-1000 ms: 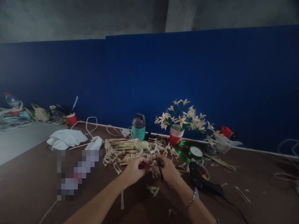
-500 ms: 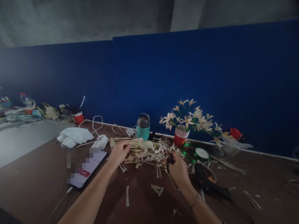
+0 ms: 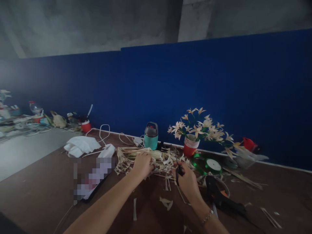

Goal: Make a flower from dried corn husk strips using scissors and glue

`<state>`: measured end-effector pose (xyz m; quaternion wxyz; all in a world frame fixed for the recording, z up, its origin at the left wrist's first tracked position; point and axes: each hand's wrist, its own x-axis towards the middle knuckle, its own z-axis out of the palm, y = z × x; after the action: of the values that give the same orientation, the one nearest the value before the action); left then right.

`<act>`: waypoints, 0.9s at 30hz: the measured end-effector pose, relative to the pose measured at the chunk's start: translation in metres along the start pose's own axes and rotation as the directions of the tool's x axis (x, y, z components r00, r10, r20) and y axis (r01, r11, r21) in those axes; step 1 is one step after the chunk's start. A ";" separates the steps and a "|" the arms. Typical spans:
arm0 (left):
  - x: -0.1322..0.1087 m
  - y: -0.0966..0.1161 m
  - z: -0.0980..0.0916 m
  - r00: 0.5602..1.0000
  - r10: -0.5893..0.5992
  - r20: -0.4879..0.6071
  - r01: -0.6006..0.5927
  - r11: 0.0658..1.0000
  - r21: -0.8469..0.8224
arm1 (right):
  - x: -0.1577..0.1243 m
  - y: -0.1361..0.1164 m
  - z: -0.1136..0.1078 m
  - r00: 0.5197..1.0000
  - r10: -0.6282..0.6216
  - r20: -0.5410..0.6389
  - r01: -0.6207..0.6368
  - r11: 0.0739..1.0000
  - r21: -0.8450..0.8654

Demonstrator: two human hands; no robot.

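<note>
Shifted along the husk pile point(image 3: 136, 155), left hand point(image 3: 142, 164) pins it, fingers curled, grip unclear; right hand point(image 3: 188, 182) just beside clasps scissors point(image 3: 178, 170), kept ready.

Dried husk strips point(image 3: 126, 161) are crowding the surface point(image 3: 151, 224) just beyond both hands. A black glue gun point(image 3: 220, 199) is blocking the right hand's point(image 3: 187, 182) right side; a phone point(image 3: 95, 177) is lying left of the left hand point(image 3: 142, 164). Nearer ground is staying mostly open.

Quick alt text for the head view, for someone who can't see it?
The left hand rests on a pile of dried husk strips on a brown table; the right hand holds black scissors. A red cup of pale flowers stands behind.
</note>
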<state>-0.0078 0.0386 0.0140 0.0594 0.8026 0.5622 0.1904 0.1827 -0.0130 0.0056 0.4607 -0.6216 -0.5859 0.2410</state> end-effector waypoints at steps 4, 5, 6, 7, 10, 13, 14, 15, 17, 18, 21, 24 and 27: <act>0.007 0.008 0.013 1.000 -0.015 0.010 0.014 0.999 0.032 | 0.000 0.001 0.001 1.000 -0.023 -0.007 0.023 1.000 -0.001; 0.008 0.008 0.014 1.000 -0.016 0.010 0.016 0.999 0.028 | 0.001 0.002 0.001 1.000 -0.028 -0.005 0.028 1.000 0.002; 0.009 0.008 0.015 1.000 -0.015 0.007 0.015 1.000 0.021 | 0.001 0.002 0.001 0.999 -0.032 -0.005 0.032 0.999 0.008; 0.010 0.008 0.014 1.000 -0.012 0.002 0.012 1.000 0.010 | 0.001 0.002 0.001 0.999 -0.035 -0.006 0.035 0.999 0.013; 0.009 0.004 0.007 1.000 0.010 -0.021 -0.011 0.999 -0.033 | 0.001 0.003 0.001 1.000 -0.028 -0.010 0.028 1.000 0.009; 0.011 -0.009 -0.007 0.999 0.024 -0.026 -0.026 0.997 -0.077 | 0.001 0.003 0.001 0.999 -0.029 -0.017 0.029 1.000 0.009; 0.012 -0.017 -0.012 0.999 0.007 -0.040 -0.010 0.997 -0.081 | 0.002 0.003 0.001 0.999 -0.034 -0.021 0.034 0.999 0.017; 0.014 -0.024 -0.018 0.998 -0.025 -0.061 0.020 0.997 -0.077 | 0.002 0.004 0.001 0.999 -0.033 -0.026 0.034 0.999 0.025; 0.017 -0.041 -0.028 0.990 -0.089 -0.107 0.084 0.995 -0.057 | 0.002 0.005 0.001 0.999 -0.024 -0.022 0.025 0.999 0.035; 0.018 -0.048 -0.033 0.985 -0.118 -0.123 0.113 0.993 -0.046 | 0.002 0.005 0.001 1.000 -0.019 -0.013 0.020 0.999 0.040; 0.021 -0.063 -0.041 0.982 -0.143 -0.126 0.142 0.990 -0.020 | 0.002 0.006 0.001 1.000 -0.009 0.019 0.008 0.999 0.046; 0.023 -0.067 -0.042 0.993 -0.105 -0.062 0.104 0.994 -0.019 | 0.002 0.005 0.001 1.000 -0.004 0.021 0.003 0.999 0.040; 0.024 -0.067 -0.038 0.999 -0.051 0.012 0.051 0.998 -0.030 | 0.001 0.004 0.001 1.000 -0.002 0.014 0.001 0.999 0.047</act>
<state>-0.0735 0.0804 0.0343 0.0795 0.7880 0.5792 0.1931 0.1843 -0.0111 0.0022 0.4713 -0.6085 -0.5838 0.2585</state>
